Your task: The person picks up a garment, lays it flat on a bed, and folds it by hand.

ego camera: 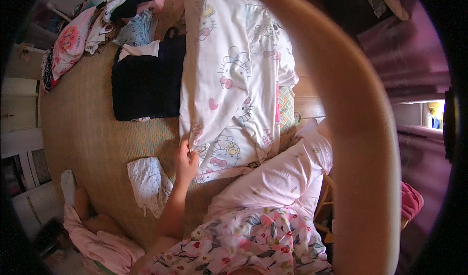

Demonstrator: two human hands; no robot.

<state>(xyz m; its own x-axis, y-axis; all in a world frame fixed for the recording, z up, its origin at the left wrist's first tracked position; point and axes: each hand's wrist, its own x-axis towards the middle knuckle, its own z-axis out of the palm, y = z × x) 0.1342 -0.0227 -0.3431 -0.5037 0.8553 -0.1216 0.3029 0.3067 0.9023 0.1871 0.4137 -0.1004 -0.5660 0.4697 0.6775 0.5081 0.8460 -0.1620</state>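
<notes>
A white Hello Kitty printed cloth garment (234, 70), with pink bows and hearts, lies spread and wrinkled in front of me, partly folded over itself. My left hand (187, 161) pinches its lower left edge between thumb and fingers. My right arm, large and blurred, arches up the right side of the view. My right hand is out of view beyond the top edge, so what it touches is hidden. A folded black garment (148, 85) lies just left of the printed cloth. A white dotted cloth (148, 181) lies crumpled left of my left forearm.
A woven mat (87, 128) covers the surface under the clothes. Folded blue cloth (136, 28), a pink-and-white pillow (73, 41) and other clothes lie at the upper left. A purple curtain (413, 55) hangs at right. Another person's leg (82, 203) rests at lower left.
</notes>
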